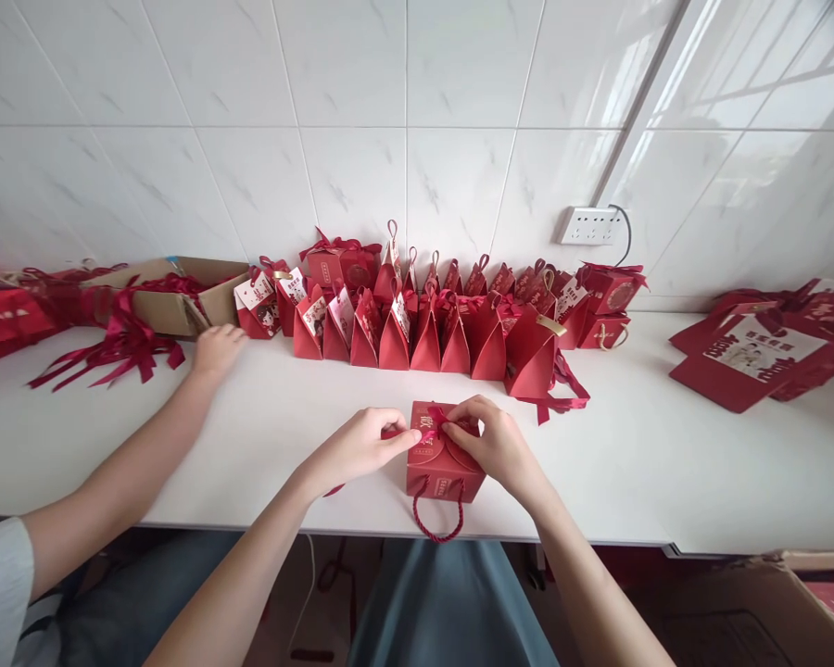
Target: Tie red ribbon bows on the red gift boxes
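Observation:
In front of me, near the table's front edge, stands a small red gift box (446,463) with gold print and a twisted red cord handle (439,533) that droops over the edge. A dark red ribbon (436,422) crosses its top. My left hand (368,440) pinches the ribbon at the box's left side, thumb and forefinger together. From the right, my right hand (490,440) also pinches the ribbon, over the middle of the lid. A loose ribbon end shows under my left wrist.
Rows of red gift boxes (427,338) stand along the tiled wall below a power strip (593,225). A co-worker's hand (221,350) reaches beside an open cardboard box (159,306) with ribbons (121,343). Flat red boxes (747,361) lie right; a carton (757,602) stands below.

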A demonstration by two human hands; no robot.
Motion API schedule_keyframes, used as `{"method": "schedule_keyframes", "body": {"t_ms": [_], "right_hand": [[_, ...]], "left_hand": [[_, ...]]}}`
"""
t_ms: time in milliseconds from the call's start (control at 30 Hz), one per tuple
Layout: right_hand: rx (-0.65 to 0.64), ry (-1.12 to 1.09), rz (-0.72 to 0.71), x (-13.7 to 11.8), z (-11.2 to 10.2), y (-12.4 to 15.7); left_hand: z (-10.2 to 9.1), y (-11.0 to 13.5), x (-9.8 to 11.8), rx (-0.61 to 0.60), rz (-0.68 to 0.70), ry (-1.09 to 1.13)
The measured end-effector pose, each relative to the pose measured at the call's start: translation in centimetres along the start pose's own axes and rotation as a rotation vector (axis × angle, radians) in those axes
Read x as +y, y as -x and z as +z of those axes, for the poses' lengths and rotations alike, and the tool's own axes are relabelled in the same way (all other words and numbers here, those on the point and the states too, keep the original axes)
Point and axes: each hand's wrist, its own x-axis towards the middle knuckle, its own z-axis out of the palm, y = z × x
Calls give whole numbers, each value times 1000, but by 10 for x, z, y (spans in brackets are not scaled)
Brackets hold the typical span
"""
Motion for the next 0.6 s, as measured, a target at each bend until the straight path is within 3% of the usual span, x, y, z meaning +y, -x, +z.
{"method": "schedule_keyframes", "body": {"t_ms": [400, 600], "right_hand": [[-13, 25, 30, 1, 2, 1], [12, 31, -12, 4, 3, 1]], "left_hand": [[-13, 2, 8, -62, 98, -75], [-13, 1, 20, -57, 223, -380]]}}
